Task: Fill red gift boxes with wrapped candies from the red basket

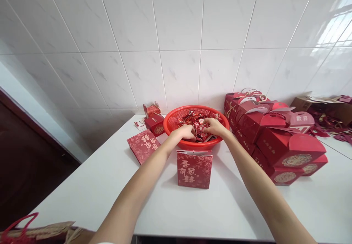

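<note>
A red plastic basket (168, 124) with a perforated wall holds a heap of small wrapped candies (198, 121) in red, shiny packets. My left hand (187, 132) reaches into its left side, fingers curled down among the packets; the fingertips and whatever they grip are hidden. From the right, my right hand (214, 126) dips over the rim, thumb and fingers bent closed around a red-and-white packet. Just in front of the basket, between my forearms, a red paper gift bag (194, 170) with pale lettering stands upright, its top slightly parted.
Another red paper bag (143, 145) lies flat left of the basket, near a small red box (154, 124). Red gift boxes (288, 147) are stacked on the right. Behind them sits an open cardboard box (327, 108) with ribbons. The white table (176, 214) meets a tiled wall.
</note>
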`<state>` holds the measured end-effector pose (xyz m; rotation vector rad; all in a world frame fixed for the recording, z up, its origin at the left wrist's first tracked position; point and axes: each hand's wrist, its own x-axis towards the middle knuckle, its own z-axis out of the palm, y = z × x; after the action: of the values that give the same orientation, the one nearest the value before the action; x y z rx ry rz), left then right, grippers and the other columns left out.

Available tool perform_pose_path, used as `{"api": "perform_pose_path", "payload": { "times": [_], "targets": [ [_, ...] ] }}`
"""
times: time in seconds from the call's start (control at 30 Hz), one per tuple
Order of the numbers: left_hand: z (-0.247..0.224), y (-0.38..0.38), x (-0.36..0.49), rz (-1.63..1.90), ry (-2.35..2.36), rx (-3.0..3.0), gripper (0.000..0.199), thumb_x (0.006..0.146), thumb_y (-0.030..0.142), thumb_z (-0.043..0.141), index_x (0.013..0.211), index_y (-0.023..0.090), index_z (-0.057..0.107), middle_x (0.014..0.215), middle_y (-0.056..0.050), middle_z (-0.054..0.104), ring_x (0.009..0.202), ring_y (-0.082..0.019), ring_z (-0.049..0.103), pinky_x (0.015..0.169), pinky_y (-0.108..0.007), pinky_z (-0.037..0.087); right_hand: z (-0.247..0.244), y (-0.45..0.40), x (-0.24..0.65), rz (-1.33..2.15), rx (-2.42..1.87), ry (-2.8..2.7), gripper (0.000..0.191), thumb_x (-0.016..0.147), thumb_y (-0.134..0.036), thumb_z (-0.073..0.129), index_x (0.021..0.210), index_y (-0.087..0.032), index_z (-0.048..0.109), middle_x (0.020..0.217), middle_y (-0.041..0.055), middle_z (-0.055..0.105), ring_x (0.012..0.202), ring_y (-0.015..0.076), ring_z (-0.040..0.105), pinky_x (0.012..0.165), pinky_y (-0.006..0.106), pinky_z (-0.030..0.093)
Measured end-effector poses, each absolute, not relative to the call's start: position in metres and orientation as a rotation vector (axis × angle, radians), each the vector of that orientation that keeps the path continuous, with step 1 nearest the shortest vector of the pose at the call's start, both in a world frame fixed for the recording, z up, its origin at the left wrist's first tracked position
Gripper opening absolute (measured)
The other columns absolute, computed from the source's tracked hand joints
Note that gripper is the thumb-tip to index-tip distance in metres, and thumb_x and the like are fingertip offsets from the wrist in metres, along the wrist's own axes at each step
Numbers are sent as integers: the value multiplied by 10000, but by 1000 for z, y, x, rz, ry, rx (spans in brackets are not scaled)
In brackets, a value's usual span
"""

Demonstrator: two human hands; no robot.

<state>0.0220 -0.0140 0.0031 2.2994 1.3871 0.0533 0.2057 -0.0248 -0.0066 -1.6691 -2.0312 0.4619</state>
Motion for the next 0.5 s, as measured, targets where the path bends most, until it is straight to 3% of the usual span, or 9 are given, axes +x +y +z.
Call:
{"api": "perform_pose_path", "payload": {
  "times": [0.13, 0.27, 0.37, 0.5],
  "targets": [
    [6, -16, 22, 26, 1327, 2340, 172, 606, 152, 748, 764, 207, 785, 760, -41, 758, 830, -246, 716, 704, -249, 529, -7, -26, 208, 479, -1635, -1963, 163, 753, -95, 587, 853, -131, 709, 748, 40, 710, 670, 145, 634, 599, 209, 462],
    [7, -17, 20, -39, 1306, 2362, 244, 552, 114, 728, 775, 195, 785, 764, -57, 760, 777, -259, 708, 659, -261, 518, -5, -28, 207, 510, -1641, -2045, 172, 735, -151, 668, 892, -139, 738, 682, 14, 689, 671, 163, 646, 613, 226, 483],
    [6, -16, 20, -77, 1293, 2372, 333, 541, 74, 682, 833, 189, 791, 818, -76, 771, 785, -264, 709, 654, -266, 515, -2, -31, 203, 525, -1638, -2182, 370, 686, -132, 731, 1053, -178, 759, 755, 12, 728, 758, 200, 685, 685, 242, 501],
    [7, -17, 20, -81, 1257, 2388, 384, 548, 52, 661, 877, 198, 795, 888, -79, 780, 832, -274, 713, 701, -281, 526, 2, -33, 195, 503, -1597, -2360, 690, 630, 55, 612, 1239, -250, 723, 1054, 46, 772, 1044, 256, 690, 843, 251, 491]
  ]
}}
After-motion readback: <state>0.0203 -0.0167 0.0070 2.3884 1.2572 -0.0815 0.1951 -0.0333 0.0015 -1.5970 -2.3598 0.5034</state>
